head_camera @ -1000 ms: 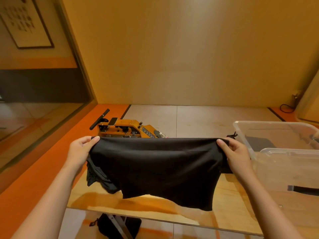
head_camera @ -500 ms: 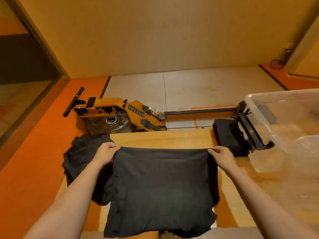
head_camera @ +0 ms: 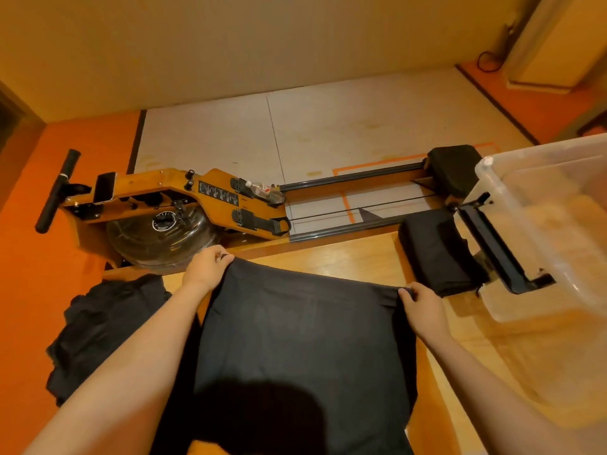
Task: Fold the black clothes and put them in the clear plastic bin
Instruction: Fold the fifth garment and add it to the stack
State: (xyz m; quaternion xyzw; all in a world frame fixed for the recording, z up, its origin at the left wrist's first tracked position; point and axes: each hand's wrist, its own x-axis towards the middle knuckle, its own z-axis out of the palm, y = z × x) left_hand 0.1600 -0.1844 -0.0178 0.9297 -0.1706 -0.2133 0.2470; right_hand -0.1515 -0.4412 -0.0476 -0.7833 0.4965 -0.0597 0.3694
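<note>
Pinching flat black garment (head_camera: 305,339) corners: left hand (head_camera: 205,267), right hand (head_camera: 425,305) fingers. Folded black bundle (head_camera: 437,254) outside clear plastic bin (head_camera: 542,148); crumpled black pile (head_camera: 101,330) unfolded.

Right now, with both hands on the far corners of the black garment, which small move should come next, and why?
Probably lay the far edge down flat on the wooden table. The left hand and right hand each pinch a corner of the black garment, which is spread but not yet folded, unlike the folded black bundle by the clear plastic bin.
</note>
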